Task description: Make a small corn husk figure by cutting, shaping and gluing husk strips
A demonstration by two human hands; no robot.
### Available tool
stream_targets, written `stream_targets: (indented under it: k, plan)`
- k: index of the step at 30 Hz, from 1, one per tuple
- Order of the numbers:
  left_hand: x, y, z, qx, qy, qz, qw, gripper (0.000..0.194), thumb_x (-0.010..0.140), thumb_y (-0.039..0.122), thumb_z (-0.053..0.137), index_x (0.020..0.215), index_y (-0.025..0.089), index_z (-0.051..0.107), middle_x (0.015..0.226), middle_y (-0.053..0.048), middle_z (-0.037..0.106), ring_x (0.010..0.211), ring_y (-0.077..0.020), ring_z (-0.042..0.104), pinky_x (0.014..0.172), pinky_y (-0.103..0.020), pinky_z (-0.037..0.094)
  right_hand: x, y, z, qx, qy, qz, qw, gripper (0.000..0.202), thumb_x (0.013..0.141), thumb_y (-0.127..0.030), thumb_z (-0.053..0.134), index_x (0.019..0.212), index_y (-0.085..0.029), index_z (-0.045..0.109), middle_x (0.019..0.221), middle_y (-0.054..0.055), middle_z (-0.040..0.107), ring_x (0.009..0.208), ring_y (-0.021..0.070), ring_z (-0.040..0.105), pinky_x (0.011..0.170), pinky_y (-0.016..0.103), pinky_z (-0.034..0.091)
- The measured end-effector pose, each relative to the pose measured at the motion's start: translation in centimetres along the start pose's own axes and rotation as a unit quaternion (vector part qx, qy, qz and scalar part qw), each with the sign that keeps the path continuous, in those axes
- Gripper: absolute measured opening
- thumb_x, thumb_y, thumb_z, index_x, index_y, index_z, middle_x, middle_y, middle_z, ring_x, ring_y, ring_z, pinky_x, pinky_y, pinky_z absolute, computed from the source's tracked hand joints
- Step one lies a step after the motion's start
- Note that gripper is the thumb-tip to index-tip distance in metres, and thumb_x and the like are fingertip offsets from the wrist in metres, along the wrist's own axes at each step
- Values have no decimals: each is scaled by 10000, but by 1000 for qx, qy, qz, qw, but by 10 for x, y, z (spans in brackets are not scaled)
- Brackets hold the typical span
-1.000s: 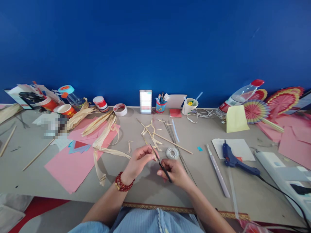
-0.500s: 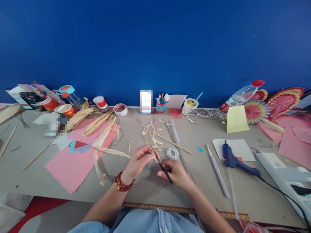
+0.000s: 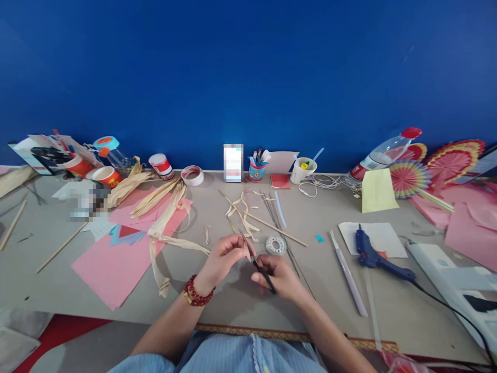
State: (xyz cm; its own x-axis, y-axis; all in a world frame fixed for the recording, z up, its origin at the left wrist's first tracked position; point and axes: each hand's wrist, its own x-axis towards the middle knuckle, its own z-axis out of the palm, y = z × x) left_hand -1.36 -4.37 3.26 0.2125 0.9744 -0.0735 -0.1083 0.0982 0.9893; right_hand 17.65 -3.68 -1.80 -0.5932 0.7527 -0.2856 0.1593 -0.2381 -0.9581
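My right hand [image 3: 277, 272] is closed around the black handles of a pair of scissors [image 3: 266, 277], whose blades point up and left toward my other hand. Between the thumb and fingers of my left hand [image 3: 229, 256] is a small piece of pale corn husk [image 3: 247, 252], right beside the blades. Whether the blades touch it I cannot make out. A red bead bracelet [image 3: 199, 292] circles my left wrist. Just beyond my hands lie thin torn husk strips [image 3: 243, 220] and a clear tape roll [image 3: 276, 245].
Larger corn husks [image 3: 166, 212] rest on pink paper [image 3: 112, 269] at the left. A wooden stick [image 3: 277, 230] and thin wires lie ahead. On the right are a capped knife-like tool [image 3: 349, 280], a blue glue gun [image 3: 375, 254] with its cord, and a white power strip [image 3: 446, 280].
The scissors have shifted slightly, and their blades show more clearly against the husk piece. Both hands stay in nearly the same place.
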Motion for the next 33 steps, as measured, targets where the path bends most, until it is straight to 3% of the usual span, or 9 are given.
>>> stream_targets:
  k: [12, 33]
  plan:
    - [0, 2, 1, 15, 0, -5, 1000, 110, 790, 155, 536, 780, 155, 646, 829, -34, 679, 761, -161, 556, 742, -281, 406, 1, 1, 0, -5, -1, -13, 1000, 595, 658, -726, 727, 631, -204, 442, 479, -28, 550, 410, 90, 447, 431, 209, 263]
    - [0, -1, 1, 12, 3, -10, 1000, 97, 781, 176, 538, 706, 171, 599, 840, -39, 689, 780, -181, 589, 774, -301, 430, 1, 1, 0, -22, 15, -5, 1000, 600, 639, -727, 738, 621, -212, 431, 473, -33, 533, 417, 100, 466, 429, 212, 283]
